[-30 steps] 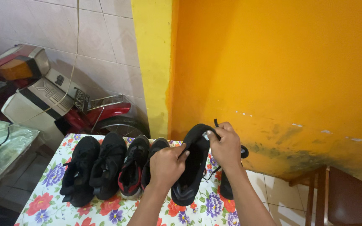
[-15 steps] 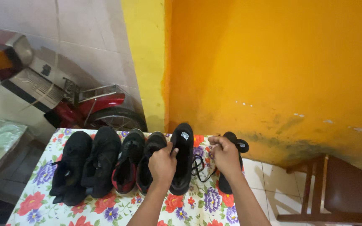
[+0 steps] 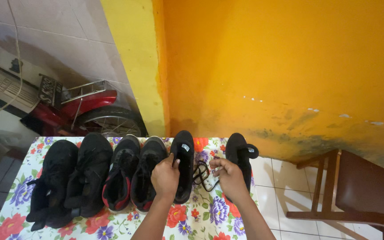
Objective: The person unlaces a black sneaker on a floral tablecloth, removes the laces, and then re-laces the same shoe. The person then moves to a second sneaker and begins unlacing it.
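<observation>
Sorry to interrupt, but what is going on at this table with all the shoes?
A person stands at a floral-clothed table where black shoes lie in a row. Their left hand grips the fifth shoe at its opening, flat on the cloth. Their right hand pinches its loose black lace. A sixth shoe lies at the right edge.

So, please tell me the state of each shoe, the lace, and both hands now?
Fifth black shoe: flat on the floral cloth, sole down, held by the left hand.
Lace: loose, beside that shoe, pinched by the right hand.
Sixth shoe: apart, untouched.
Four left shoes: in a row, untouched.
</observation>
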